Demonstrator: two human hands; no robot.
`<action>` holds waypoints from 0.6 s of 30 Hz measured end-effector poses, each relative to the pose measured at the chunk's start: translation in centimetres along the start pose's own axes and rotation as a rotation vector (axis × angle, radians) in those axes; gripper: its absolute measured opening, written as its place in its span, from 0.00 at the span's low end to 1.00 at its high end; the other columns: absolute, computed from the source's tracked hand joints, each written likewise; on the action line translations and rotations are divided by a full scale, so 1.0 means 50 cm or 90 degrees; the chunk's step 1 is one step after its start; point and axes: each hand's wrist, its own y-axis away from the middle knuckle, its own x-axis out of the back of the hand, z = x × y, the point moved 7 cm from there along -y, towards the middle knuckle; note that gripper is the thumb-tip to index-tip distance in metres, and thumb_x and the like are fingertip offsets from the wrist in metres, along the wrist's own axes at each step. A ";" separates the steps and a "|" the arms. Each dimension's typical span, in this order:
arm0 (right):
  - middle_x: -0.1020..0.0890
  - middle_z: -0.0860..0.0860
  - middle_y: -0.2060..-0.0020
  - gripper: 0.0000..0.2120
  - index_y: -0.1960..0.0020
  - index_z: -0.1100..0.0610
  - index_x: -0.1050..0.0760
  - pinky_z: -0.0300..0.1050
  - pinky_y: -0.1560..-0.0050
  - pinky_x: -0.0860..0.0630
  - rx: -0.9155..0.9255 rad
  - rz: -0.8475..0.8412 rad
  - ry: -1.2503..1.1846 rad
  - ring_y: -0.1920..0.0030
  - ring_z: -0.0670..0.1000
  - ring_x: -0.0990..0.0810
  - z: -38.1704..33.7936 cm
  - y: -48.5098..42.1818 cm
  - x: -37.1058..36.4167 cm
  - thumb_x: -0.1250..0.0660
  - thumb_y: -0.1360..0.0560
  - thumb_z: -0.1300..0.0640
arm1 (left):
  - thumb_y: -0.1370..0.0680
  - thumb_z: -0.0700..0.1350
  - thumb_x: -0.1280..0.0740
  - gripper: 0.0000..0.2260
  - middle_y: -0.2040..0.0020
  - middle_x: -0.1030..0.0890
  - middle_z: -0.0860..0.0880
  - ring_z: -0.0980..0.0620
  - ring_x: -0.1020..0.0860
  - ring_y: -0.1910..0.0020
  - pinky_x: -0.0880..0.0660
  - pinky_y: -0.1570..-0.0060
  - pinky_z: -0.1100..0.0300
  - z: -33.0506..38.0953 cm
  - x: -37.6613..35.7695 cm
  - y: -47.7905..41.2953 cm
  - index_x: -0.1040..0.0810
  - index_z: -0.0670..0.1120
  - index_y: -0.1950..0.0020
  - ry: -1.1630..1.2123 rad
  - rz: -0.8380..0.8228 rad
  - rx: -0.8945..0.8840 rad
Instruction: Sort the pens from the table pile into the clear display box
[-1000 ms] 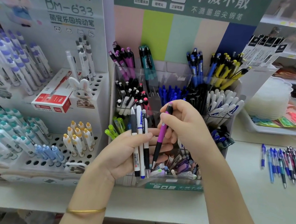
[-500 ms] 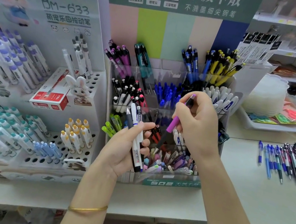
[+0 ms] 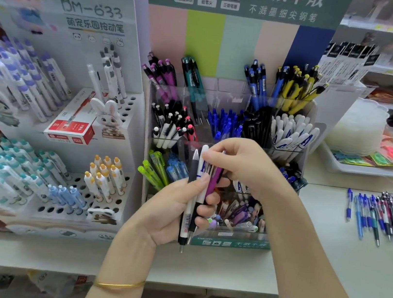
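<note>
pens (image 3: 193, 199), light, stiff, slick plastic: you're holding a few in left grip (image 3: 170, 211), curling round mid-barrels, in front of clear display box (image 3: 295, 128). right grip (image 3: 246, 169) is pinching purple pen (image 3: 213, 179) near its top. mid-barrel pinch is looking safest; pile (image 3: 384, 215) is lying on bench (image 3: 327, 257).

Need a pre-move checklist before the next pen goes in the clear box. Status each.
1. Left hand grip on the bundle of white, grey and purple plastic pens: ok, fingers curled round it.
2. Right hand pinch at the bundle's tops: ok; which pen, cannot tell.
3. Purple pen singled out: not ok, lies against the others.
4. Matching purple pens found, back-left compartment of the clear plastic display box: ok.
5. Room in that compartment: cannot tell.
</note>
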 end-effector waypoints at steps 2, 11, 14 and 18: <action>0.21 0.43 0.72 0.07 0.61 0.57 0.20 0.31 0.69 0.30 0.031 0.048 -0.057 0.72 0.38 0.25 -0.009 -0.002 0.011 0.29 0.26 0.55 | 0.24 0.51 0.35 0.23 0.65 0.29 0.50 0.58 0.33 0.71 0.33 0.76 0.68 0.002 0.002 -0.004 0.27 0.38 0.34 0.024 -0.004 0.001; 0.26 0.49 0.73 0.07 0.60 0.58 0.26 0.36 0.75 0.32 0.197 0.396 -0.289 0.75 0.45 0.29 -0.038 0.057 0.084 0.30 0.25 0.59 | 0.20 0.43 0.40 0.05 0.64 0.22 0.46 0.55 0.28 0.73 0.32 0.77 0.66 0.046 0.020 -0.002 0.30 0.41 0.49 0.037 0.141 -0.101; 0.21 0.50 0.71 0.06 0.57 0.59 0.29 0.40 0.71 0.23 0.214 0.455 -0.347 0.71 0.51 0.19 -0.028 0.100 0.077 0.32 0.24 0.60 | 0.17 0.43 0.44 0.12 0.56 0.16 0.41 0.50 0.18 0.63 0.20 0.66 0.61 0.056 0.023 -0.010 0.27 0.36 0.43 0.155 0.200 -0.175; 0.19 0.50 0.63 0.07 0.57 0.55 0.25 0.45 0.61 0.22 0.197 0.406 -0.273 0.62 0.52 0.19 0.015 0.130 -0.005 0.29 0.27 0.64 | 0.15 0.48 0.49 0.20 0.44 0.18 0.40 0.48 0.17 0.48 0.21 0.48 0.55 0.079 0.001 -0.018 0.26 0.36 0.37 0.243 0.220 -0.281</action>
